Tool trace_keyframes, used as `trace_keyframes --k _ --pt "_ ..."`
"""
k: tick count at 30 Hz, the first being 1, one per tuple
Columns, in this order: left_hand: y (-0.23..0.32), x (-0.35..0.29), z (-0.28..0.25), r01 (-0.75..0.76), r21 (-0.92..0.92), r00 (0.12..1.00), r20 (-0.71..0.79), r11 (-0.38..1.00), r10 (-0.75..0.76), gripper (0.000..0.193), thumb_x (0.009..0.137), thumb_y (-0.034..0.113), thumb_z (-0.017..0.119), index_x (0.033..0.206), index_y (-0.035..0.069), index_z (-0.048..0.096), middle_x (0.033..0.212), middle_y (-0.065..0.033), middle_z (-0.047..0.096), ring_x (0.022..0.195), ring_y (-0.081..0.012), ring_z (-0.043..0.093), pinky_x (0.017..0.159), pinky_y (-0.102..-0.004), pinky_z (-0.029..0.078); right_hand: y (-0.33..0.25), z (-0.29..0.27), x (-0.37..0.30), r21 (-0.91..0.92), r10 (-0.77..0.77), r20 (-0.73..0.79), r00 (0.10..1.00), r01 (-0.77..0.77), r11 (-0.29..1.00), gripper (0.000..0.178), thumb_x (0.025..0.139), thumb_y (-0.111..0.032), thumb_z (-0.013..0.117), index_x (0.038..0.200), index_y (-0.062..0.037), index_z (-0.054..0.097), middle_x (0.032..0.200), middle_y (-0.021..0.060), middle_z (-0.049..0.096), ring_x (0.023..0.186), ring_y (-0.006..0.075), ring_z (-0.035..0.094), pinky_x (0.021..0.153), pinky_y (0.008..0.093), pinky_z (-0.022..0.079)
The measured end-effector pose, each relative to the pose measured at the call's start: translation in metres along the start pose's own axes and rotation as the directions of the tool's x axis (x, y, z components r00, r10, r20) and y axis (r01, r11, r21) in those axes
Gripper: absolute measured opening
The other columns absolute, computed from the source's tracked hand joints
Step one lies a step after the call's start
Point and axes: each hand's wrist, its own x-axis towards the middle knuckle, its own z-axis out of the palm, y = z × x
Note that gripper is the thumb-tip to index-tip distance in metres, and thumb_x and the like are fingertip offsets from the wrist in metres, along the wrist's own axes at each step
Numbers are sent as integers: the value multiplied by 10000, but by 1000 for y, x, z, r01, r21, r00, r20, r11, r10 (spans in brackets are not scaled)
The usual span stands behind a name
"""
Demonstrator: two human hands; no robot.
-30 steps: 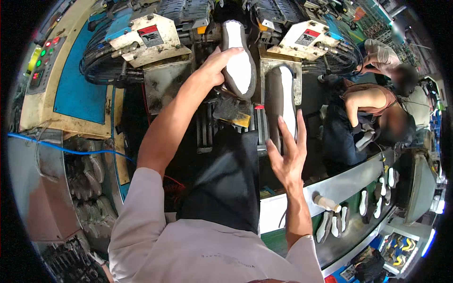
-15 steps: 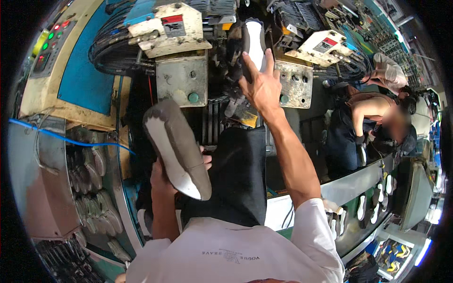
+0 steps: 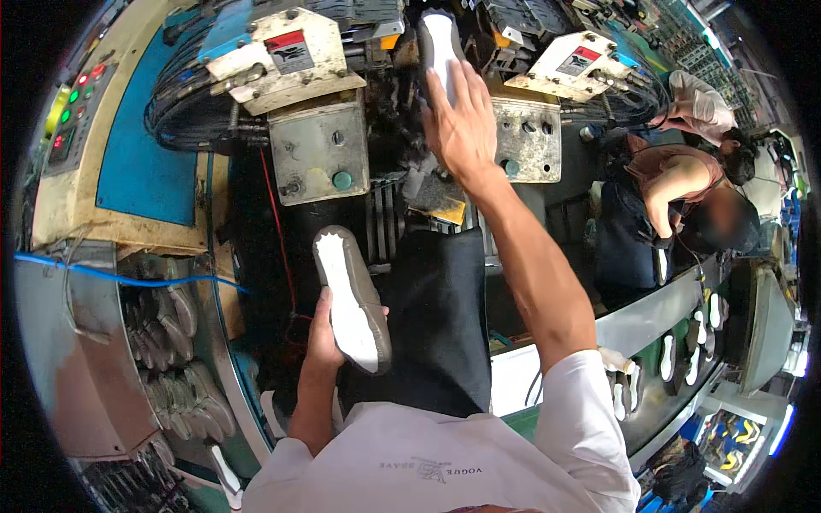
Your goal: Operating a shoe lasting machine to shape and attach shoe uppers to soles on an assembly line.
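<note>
My left hand [image 3: 321, 340] grips a grey-brown shoe upper [image 3: 373, 318] by its lower half. Its white sole side faces up, and the toe points away from me. My right hand [image 3: 462, 128] reaches forward with its fingers stretched out, lying on the white underside of a second shoe upper [image 3: 440, 41]. That one sits between the two halves of a shoe machine [image 3: 318, 147], sole side up; my hand covers its near part.
A control panel [image 3: 79, 115] with lit buttons stands at the left, above racks of grey shoes [image 3: 184, 393]. A blue hose [image 3: 128, 280] crosses there. At the right, a seated person [image 3: 676, 184] works beside a metal conveyor [image 3: 641, 321] carrying white-soled shoe uppers.
The shoe in my left hand has turned so its white sole faces up more squarely, and it sits lower. The right hand's spread fingers have come closer together on the other shoe.
</note>
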Motion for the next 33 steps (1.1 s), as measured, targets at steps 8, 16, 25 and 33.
trace_keyframes --k 8,16,25,33 --pt "-7 55 16 134 217 982 -163 967 -99 844 1089 667 429 1582 -18 430 1274 -282 707 1060 -406 757 933 -514 625 53 64 90 -118 -75 -48 996 69 991 496 1052 -237 552 1508 -52 608 1556 252 584 1482 393 518 1277 483 361" --pt "-8 107 21 163 268 981 -146 950 -127 777 1101 624 456 1584 15 440 1289 -249 710 1089 -407 761 962 -525 623 67 78 120 -39 -98 -200 975 92 995 592 948 -277 681 1514 -122 600 1606 237 487 1436 437 532 1227 524 402" --pt "6 88 63 58 334 998 14 941 -66 633 1156 499 433 1610 58 419 1415 -218 667 1183 -382 740 1032 -521 604 42 42 130 -87 -50 -156 986 37 996 446 986 -234 611 1402 -91 686 1420 278 671 1385 416 606 1196 506 442" --pt "17 51 64 -26 269 997 78 963 5 675 1125 401 604 1693 118 372 1448 -106 627 1227 -198 662 1038 -390 568 -37 -17 -34 673 365 199 909 -398 624 615 1043 -414 708 1586 -155 586 1715 284 380 1618 441 322 1313 482 297"
